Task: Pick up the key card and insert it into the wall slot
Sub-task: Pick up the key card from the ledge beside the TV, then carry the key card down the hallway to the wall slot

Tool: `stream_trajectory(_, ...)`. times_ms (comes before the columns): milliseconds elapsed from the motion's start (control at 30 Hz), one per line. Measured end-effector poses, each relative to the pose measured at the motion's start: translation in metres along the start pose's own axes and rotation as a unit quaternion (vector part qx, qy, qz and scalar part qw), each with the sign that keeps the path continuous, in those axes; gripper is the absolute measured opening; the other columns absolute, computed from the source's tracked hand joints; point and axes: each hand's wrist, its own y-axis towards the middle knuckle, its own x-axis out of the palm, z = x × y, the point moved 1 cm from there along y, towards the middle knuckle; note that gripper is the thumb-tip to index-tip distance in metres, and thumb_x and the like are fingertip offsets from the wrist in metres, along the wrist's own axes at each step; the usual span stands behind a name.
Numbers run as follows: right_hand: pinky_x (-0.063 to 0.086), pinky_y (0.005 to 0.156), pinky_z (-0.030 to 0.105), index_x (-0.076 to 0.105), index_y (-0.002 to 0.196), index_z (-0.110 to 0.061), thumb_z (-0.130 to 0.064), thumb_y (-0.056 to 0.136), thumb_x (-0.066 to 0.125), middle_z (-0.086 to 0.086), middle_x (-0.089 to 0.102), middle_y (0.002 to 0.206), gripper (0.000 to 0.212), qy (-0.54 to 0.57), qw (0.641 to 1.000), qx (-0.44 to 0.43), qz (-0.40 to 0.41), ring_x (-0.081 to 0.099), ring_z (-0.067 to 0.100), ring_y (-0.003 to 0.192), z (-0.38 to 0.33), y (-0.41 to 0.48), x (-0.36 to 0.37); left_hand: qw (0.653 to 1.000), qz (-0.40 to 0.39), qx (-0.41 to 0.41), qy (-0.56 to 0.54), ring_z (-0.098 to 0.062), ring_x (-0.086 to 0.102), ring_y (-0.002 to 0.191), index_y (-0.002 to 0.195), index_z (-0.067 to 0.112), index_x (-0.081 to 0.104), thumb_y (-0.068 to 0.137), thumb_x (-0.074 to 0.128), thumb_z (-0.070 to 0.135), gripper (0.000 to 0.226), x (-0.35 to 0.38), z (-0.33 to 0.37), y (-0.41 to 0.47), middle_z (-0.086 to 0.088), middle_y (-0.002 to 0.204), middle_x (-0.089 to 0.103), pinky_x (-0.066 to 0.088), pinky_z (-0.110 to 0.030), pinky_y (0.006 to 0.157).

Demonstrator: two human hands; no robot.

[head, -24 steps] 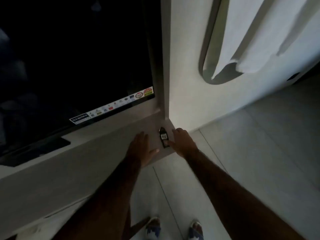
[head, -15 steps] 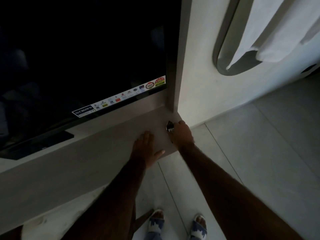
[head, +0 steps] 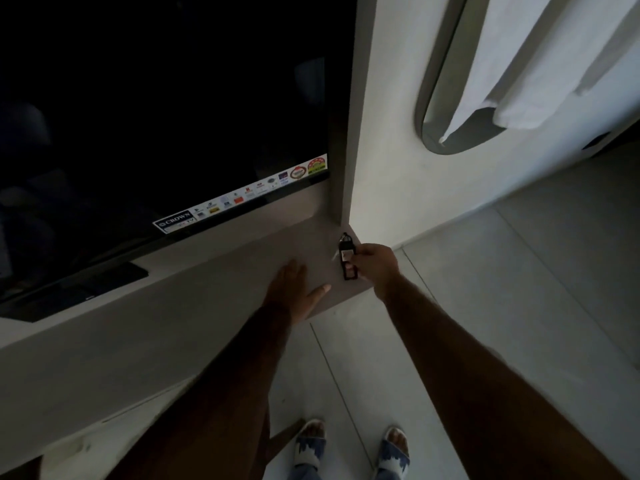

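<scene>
The right hand [head: 375, 266] pinches the small black rectangular key card [head: 348, 259] just above the grey shelf's [head: 225, 271] corner; the left hand [head: 294, 292] rests flat, fingers spread.

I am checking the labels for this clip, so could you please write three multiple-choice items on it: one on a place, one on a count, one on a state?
1. Where is the key card?
A. at the shelf's right end
B. on the floor
C. on the TV

2. How many hands touch the card?
A. none
B. one
C. two

3. What is the left hand doing?
A. gripping the card
B. pointing up
C. lying flat, open

Answers:
1 A: the card is over the shelf corner by the wall.
2 B: only the right hand pinches it.
3 C: its palm rests spread on the shelf.
</scene>
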Motion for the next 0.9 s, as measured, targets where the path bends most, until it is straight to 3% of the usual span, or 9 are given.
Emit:
stream_trajectory(67,0.053,0.060,0.028,0.074,0.076,-0.016,-0.013,0.069,0.081,0.007,0.071,0.075,0.011,0.032,0.999,-0.010,-0.021,0.064,0.019,0.067,-0.007,-0.007,-0.015,1.000,0.014,0.005,0.009,-0.034,0.011,0.160,0.161,0.010,0.023,0.098,0.042,0.067,0.087,-0.010,0.011,-0.003,-0.014,0.173,0.013,0.014,-0.044,0.130)
stream_trajectory(200,0.056,0.073,0.040,0.068,0.081,-0.014,-0.004,0.066,0.081,0.016,0.074,0.087,0.022,0.083,0.995,-0.045,-0.012,0.069,0.028,0.077,-0.025,-0.026,-0.053,0.997,0.040,0.061,0.037,-0.032,0.004,0.162,0.162,0.011,0.020,0.099,0.038,0.068,0.088,-0.034,0.041,-0.016,-0.011,0.175,0.007,0.011,-0.046,0.131)
stream_trajectory(300,0.059,0.071,0.035,0.064,0.089,-0.007,0.004,0.073,0.077,0.021,0.072,0.093,0.023,0.117,0.991,-0.064,-0.010,0.071,0.030,0.079,-0.038,-0.047,-0.090,0.991,0.063,0.108,0.051,-0.031,0.003,0.162,0.163,0.010,0.016,0.099,0.039,0.067,0.089,-0.053,0.074,-0.028,-0.011,0.175,0.005,0.010,-0.048,0.131)
stream_trajectory(433,0.059,0.086,0.051,0.065,0.092,-0.006,0.004,0.073,0.077,0.025,0.074,0.098,0.024,0.141,0.986,-0.084,0.010,0.071,0.035,0.091,-0.052,-0.074,-0.150,0.979,0.096,0.171,0.063,-0.026,-0.005,0.163,0.164,0.013,0.013,0.098,0.040,0.069,0.090,-0.075,0.125,-0.043,-0.006,0.176,-0.003,0.007,-0.048,0.132)
stream_trajectory(567,0.061,0.066,0.031,0.067,0.090,-0.005,0.002,0.074,0.078,0.022,0.072,0.103,0.020,0.164,0.978,-0.119,0.047,0.071,0.029,0.092,-0.070,-0.106,-0.215,0.962,0.120,0.230,0.084,-0.026,-0.006,0.163,0.164,0.011,0.013,0.098,0.038,0.069,0.090,-0.096,0.184,-0.055,-0.007,0.176,-0.005,0.007,-0.050,0.132)
stream_trajectory(733,0.059,0.065,0.023,0.070,0.100,-0.001,-0.013,0.072,0.083,0.020,0.072,0.112,0.033,0.167,0.967,-0.160,0.102,0.072,0.031,0.097,-0.079,-0.139,-0.315,0.933,0.153,0.306,0.111,-0.030,0.002,0.163,0.163,0.009,0.015,0.097,0.039,0.070,0.094,-0.117,0.278,-0.075,-0.012,0.175,0.004,0.012,-0.050,0.131)
stream_trajectory(800,0.060,0.070,0.027,0.069,0.103,0.002,-0.011,0.076,0.080,0.025,0.071,0.114,0.032,0.160,0.964,-0.177,0.116,0.072,0.028,0.095,-0.080,-0.150,-0.356,0.918,0.167,0.338,0.125,-0.033,0.007,0.162,0.163,0.007,0.013,0.091,0.032,0.079,0.103,-0.125,0.320,-0.082,-0.016,0.174,0.009,0.014,-0.049,0.131)
stream_trajectory(900,0.061,0.084,0.043,0.069,0.101,0.003,-0.006,0.076,0.079,0.029,0.070,0.112,0.028,0.145,0.957,-0.194,0.161,0.070,0.027,0.090,-0.083,-0.165,-0.421,0.898,0.187,0.379,0.124,-0.033,0.005,0.162,0.163,0.007,0.009,0.079,0.016,0.084,0.114,-0.136,0.381,-0.091,-0.015,0.174,0.008,0.012,-0.048,0.131)
